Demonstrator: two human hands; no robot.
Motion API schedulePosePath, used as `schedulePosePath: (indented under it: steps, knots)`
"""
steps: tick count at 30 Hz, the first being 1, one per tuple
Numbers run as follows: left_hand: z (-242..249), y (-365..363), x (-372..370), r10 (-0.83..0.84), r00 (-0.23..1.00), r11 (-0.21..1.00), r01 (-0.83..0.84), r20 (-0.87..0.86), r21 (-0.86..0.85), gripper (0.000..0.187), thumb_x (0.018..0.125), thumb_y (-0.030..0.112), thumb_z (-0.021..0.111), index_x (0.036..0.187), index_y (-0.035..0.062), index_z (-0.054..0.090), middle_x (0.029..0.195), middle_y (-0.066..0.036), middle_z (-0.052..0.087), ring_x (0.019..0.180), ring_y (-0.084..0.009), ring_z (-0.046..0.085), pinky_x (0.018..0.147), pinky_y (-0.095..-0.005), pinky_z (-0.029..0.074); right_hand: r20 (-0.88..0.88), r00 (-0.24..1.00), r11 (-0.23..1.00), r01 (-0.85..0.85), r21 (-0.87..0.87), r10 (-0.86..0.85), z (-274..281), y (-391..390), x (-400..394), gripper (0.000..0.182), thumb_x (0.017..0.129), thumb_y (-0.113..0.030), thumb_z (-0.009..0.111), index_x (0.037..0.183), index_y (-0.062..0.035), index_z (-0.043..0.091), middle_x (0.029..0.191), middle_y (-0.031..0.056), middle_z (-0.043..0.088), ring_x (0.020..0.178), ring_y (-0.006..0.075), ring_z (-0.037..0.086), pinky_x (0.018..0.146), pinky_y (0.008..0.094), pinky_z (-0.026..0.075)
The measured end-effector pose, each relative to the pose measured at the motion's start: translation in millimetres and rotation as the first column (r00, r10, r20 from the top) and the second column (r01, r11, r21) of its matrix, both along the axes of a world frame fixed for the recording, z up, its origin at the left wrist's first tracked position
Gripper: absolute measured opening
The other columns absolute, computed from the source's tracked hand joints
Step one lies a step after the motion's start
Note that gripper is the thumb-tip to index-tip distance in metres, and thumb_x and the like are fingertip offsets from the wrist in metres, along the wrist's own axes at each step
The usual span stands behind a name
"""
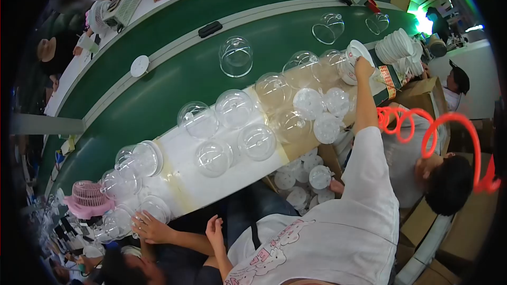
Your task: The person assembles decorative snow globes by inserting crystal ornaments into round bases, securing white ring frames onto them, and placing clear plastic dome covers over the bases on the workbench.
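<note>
My right hand (pixel 364 68) is stretched out to the far end of the board, its fingers closed on the rim of a white plastic bowl (pixel 358 50). That bowl tilts over another white piece beside the clear domes. My left hand (pixel 215 232) is held in front of my body, loosely curled with nothing in it. Pairs of clear plastic domes (pixel 235 108) stand along the white and brown board (pixel 179 148). Smaller clear discs (pixel 309 102) lie near the board's right part.
A green conveyor (pixel 174 74) runs behind, carrying a clear dome (pixel 236 57). Stacked white bowls (pixel 395 46) stand at right. A co-worker's hand (pixel 150 227) touches domes at lower left, near a pink fan guard (pixel 90 198). Another person's hand (pixel 336 185) holds a clear disc (pixel 320 177). A red coiled hose (pixel 449 119) hangs right.
</note>
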State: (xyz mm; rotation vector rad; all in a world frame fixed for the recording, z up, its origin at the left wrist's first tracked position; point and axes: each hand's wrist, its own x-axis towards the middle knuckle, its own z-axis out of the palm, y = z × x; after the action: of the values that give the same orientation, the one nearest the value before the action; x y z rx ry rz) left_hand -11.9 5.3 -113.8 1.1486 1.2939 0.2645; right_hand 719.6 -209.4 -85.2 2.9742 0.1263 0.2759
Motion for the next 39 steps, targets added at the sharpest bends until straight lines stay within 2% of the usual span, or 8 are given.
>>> schedulePosePath:
  steps: [6,9,13,19,21,23,26,39]
  knots:
    - [21.9,14.9,35.5,-0.039,0.998,0.996,0.035,0.055,0.084,0.027,0.089,0.019,0.055,0.109,0.0007,0.057,0.094,-0.007,0.063,0.085,-0.0130,0.058,0.071,-0.0229,0.044,0.600,0.785,0.812,-0.245,0.530,-0.154,47.3,-10.7,1.3,0.022,0.088,-0.019,0.047,0.102,-0.0037,0.056,0.089,0.0119,0.060,0.080,0.0239,0.059,0.071,0.0378,0.043]
    - [56.5,23.2,79.4,-0.113,0.959,0.991,0.090,0.262,0.097,0.031,0.089,0.019,0.054,0.113,-0.0017,0.054,0.098,-0.010,0.061,0.090,-0.0168,0.059,0.076,-0.0262,0.046,0.562,0.822,0.082,-0.556,0.827,-0.091,111.2,33.7,-96.6,0.023,0.089,-0.019,0.051,0.102,0.0006,0.053,0.089,0.0084,0.056,0.081,0.0160,0.054,0.067,0.0322,0.043]
    - [125.1,30.3,154.5,-0.119,0.758,0.992,0.121,0.641,0.041,0.050,0.088,0.018,0.054,0.131,0.0036,0.033,0.117,-0.016,0.052,0.106,-0.0259,0.054,0.085,-0.0360,0.046,0.171,0.932,-0.574,0.047,0.818,0.320,148.1,84.8,-282.5,0.023,0.091,-0.017,0.050,0.110,-0.0045,0.049,0.099,0.0043,0.052,0.091,0.0134,0.050,0.079,0.0275,0.042]
    - [151.6,19.3,159.4,0.220,0.599,0.973,-0.079,0.770,-0.217,0.061,0.088,0.023,0.055,0.138,0.0134,0.022,0.102,-0.008,0.051,0.080,-0.0203,0.055,0.061,-0.0331,0.048,-0.175,0.335,-0.125,0.709,0.694,0.926,146.8,110.4,-428.5,0.022,0.092,-0.018,0.047,0.108,-0.0034,0.052,0.100,0.0037,0.057,0.096,0.0142,0.055,0.084,0.0305,0.044]
    - [138.8,20.5,140.0,0.298,0.590,0.951,-0.112,0.751,-0.289,0.059,0.088,0.019,0.054,0.138,0.0148,0.023,0.084,-0.001,0.046,0.058,-0.0108,0.044,0.044,-0.0253,0.039,-0.209,0.099,0.122,0.546,0.829,0.973,151.9,101.2,-408.3,0.021,0.093,-0.017,0.046,0.106,-0.0040,0.055,0.101,0.0043,0.058,0.097,0.0149,0.055,0.085,0.0320,0.044]
    - [125.2,21.6,121.7,0.363,0.552,0.928,-0.149,0.750,-0.340,0.055,0.089,0.021,0.053,0.137,0.0151,0.027,0.083,0.000,0.046,0.055,-0.0080,0.041,0.045,-0.0210,0.035,-0.273,0.272,0.309,-0.096,0.946,0.923,141.1,93.3,-358.8,0.019,0.089,-0.011,0.049,0.105,-0.0088,0.057,0.106,0.0068,0.059,0.101,0.0212,0.055,0.086,0.0345,0.043]
    - [101.5,33.3,85.0,0.356,0.615,0.935,-0.231,0.703,-0.270,0.050,0.090,0.028,0.052,0.134,0.0126,0.033,0.089,-0.001,0.048,0.062,-0.0074,0.043,0.052,-0.0202,0.036,0.076,0.636,0.576,-0.738,0.352,0.768,67.6,70.0,-253.8,0.027,0.079,-0.010,0.053,0.104,-0.0157,0.059,0.113,0.0072,0.056,0.111,0.0285,0.049,0.084,0.0402,0.043]
    - [62.7,43.5,-19.6,0.602,0.561,0.733,-0.670,0.568,-0.115,0.050,0.084,0.021,0.059,0.128,0.0081,0.039,0.108,-0.010,0.052,0.084,-0.0126,0.051,0.061,-0.0239,0.046,-0.315,0.275,0.242,-0.960,-0.140,0.908,-22.9,-0.3,-136.9,0.015,0.072,-0.015,0.055,0.084,-0.0158,0.063,0.097,-0.0005,0.060,0.098,0.0200,0.054,0.082,0.0336,0.044]
